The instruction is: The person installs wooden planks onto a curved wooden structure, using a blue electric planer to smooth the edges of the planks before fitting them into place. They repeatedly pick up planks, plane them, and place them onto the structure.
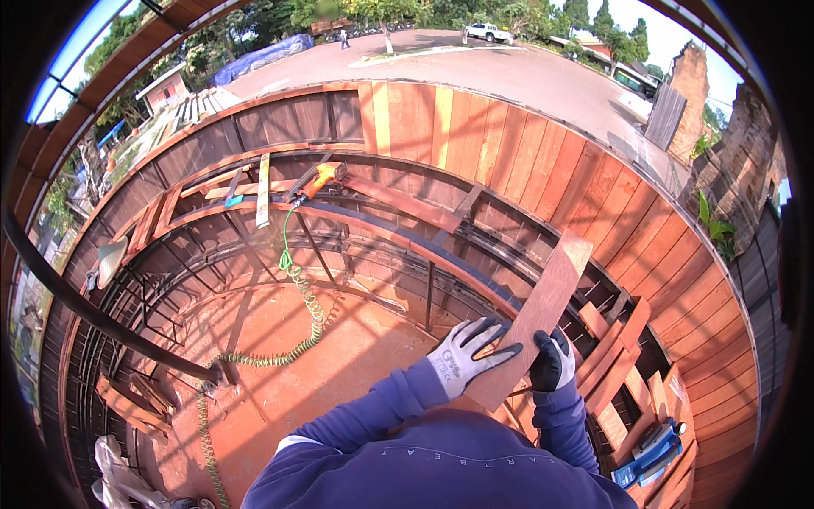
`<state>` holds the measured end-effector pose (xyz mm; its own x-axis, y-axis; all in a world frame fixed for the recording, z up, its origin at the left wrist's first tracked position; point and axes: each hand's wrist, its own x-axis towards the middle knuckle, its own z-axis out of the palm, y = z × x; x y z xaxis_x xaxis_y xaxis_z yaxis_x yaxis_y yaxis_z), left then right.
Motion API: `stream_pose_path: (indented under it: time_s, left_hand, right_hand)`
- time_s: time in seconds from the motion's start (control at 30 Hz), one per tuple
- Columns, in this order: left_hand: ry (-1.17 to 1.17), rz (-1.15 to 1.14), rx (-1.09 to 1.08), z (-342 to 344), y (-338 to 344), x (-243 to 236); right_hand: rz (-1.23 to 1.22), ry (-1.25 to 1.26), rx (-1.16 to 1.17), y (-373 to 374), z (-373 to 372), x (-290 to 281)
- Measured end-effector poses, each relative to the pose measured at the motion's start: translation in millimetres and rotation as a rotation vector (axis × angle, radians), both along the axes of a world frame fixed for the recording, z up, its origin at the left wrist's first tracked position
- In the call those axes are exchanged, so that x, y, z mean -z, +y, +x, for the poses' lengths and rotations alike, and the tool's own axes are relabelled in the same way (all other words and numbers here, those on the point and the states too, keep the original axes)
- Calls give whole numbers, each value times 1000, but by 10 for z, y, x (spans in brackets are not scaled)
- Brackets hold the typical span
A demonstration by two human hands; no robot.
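A flat reddish-brown wooden board point(543, 310) slants up and to the right in front of me. My left hand point(471, 355), in a white work glove with dark fingertips, grips its left edge, and some fingers lie over its face. On the board's opposite edge is my right hand point(553, 360), in a matching glove, its fingers curled around the wood and partly hidden. Farther off, an orange air tool like a nail gun point(322, 180) rests on the curved ledge. Its green coiled hose point(314, 318) hangs down to the floor.
A curved wall of upright planks point(500, 144) surrounds me. Several loose boards point(615, 352) lie at right, near a blue object point(649, 458). A dark pole point(110, 327) crosses the left side. Wood offcuts point(131, 407) and crumpled plastic point(119, 471) are at lower left.
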<state>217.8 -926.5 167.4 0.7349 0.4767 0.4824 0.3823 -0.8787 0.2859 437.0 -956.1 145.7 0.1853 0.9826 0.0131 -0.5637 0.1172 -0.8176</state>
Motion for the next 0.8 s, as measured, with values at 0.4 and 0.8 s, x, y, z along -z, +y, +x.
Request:
stream_pose_path:
  time_s: [0.4,0.8]
  left_hand:
    - [-1153,-901,-494,-2181,323,327]
    - [-1647,-715,-657,-3214,1585,585]
  right_hand:
    - [395,-1015,-744,1243,-2444,129]
    - [427,-1429,-351,3048,-2490,967]
